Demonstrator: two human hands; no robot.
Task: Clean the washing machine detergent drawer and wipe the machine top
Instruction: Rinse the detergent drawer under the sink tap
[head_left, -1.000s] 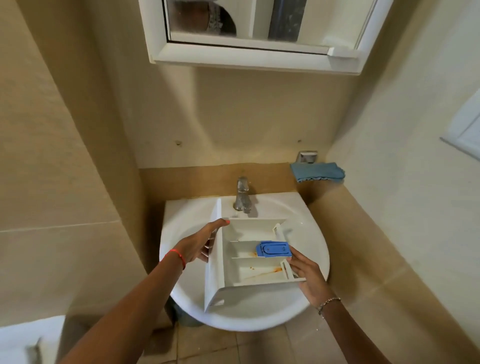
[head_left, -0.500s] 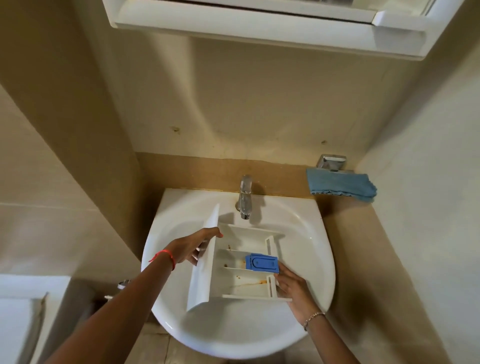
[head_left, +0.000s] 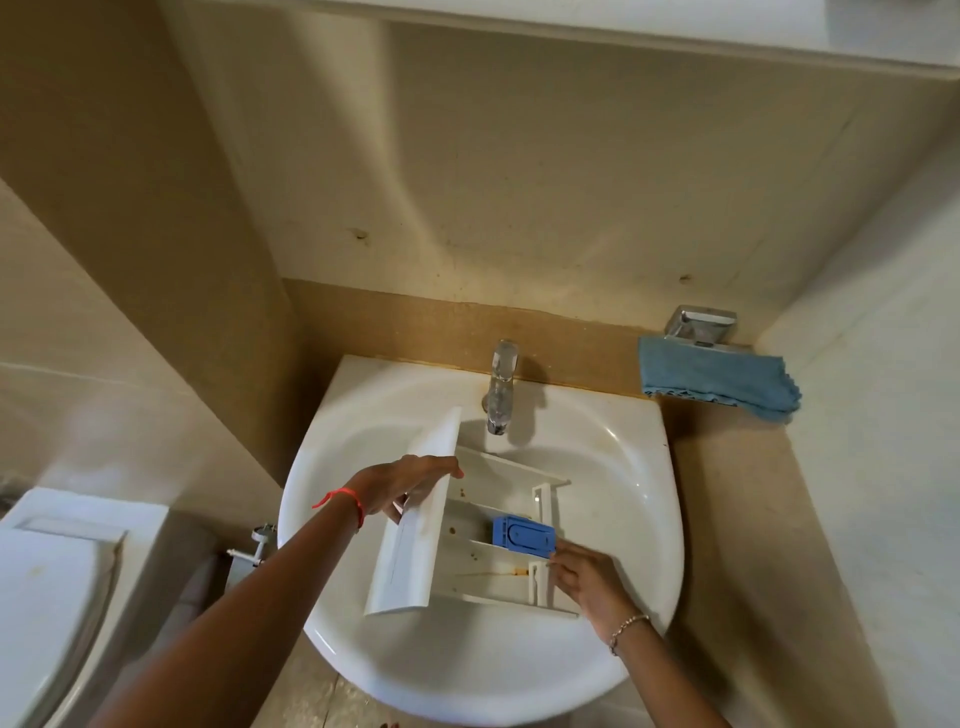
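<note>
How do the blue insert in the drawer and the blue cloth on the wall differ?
The blue insert is rigid, boxy plastic; the blue cloth is soft and draped. The insert sits inside the detergent drawer over the sink, by the right hand; the cloth hangs untouched beside the sink. Both are blue.

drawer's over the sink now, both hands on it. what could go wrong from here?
1. The detergent drawer is held over the sink only at its ends: left hand on the front panel, right hand at the back edge. Once wet, it may slip.
2. The blue insert could pop loose during rinsing.
3. The tap sits over the drawer's far corner, so water may splash off the panel. The blue cloth is out of immediate reach.
</note>
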